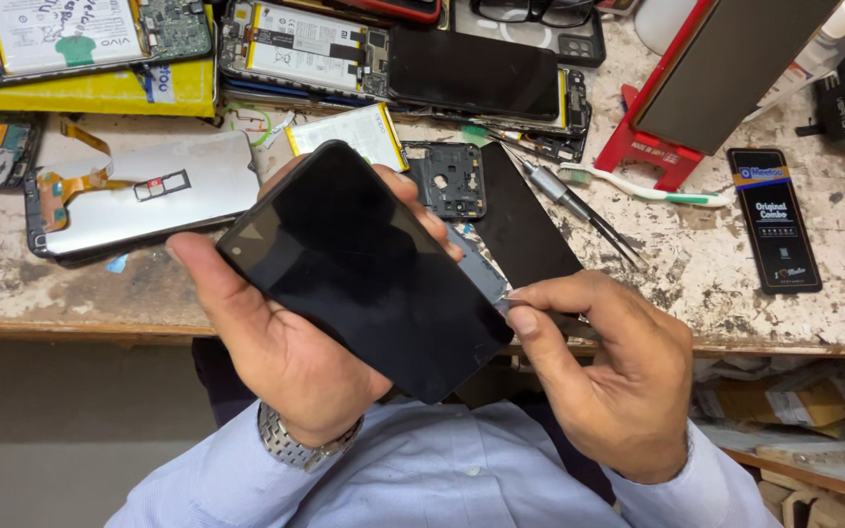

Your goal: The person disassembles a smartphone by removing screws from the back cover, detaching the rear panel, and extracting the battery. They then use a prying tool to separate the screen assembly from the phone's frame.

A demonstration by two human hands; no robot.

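Left hand (286, 352) cradling a black phone screen (364, 269) above the table (696, 264) edge, fingers curled round its long sides. Right hand (603, 372) pinching a small thin tool at the screen's lower edge. Probably light, stiff, slick, easily cracked; best held by the edges. Beyond: tweezers (579, 210), toothbrush (652, 189), opened phones.

Seen from above: left hand (276, 342) cradling a black phone screen panel (364, 269), tilted, glass up. Right hand (603, 367) pinching at the panel's right edge, thumbnail against a grey strip. Beyond, a worn white workbench (716, 264) strewn with opened phones. Far left, a silver phone back (139, 196) with orange ribbon cable. Far right, a toothbrush (652, 188), a red stand (652, 147), a black flat packet (775, 220). Tweezers (589, 210) beside the panel.
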